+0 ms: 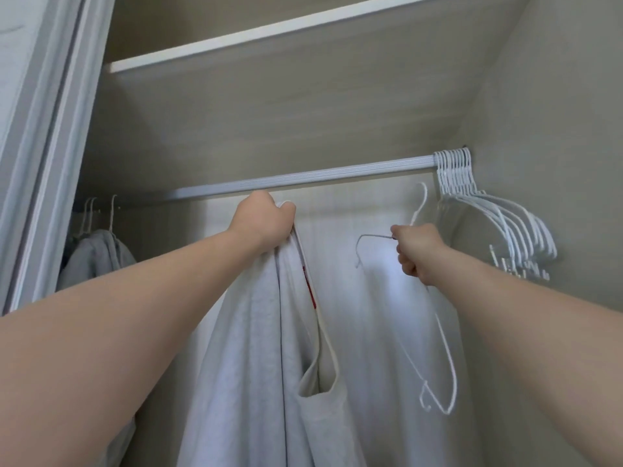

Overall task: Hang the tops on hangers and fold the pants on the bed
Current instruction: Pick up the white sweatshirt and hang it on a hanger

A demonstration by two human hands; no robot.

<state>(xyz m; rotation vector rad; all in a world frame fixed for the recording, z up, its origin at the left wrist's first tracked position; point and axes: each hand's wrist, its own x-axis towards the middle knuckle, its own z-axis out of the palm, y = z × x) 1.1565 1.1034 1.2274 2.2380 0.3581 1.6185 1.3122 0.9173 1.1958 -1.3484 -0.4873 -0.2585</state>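
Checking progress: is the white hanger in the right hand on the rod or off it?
Off. The right hand grips the white hanger below the rod; its hook is clear of it.

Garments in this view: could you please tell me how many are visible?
2. One grey top hangs from the left hand below the rail; another grey garment hangs at the far left. Several hooks show there, so more may be hidden behind it.

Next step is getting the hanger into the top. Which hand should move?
Right. The right hand grips the white wire hanger, off the grey closet rail; the left hand is occupied holding up the light grey fabric top.
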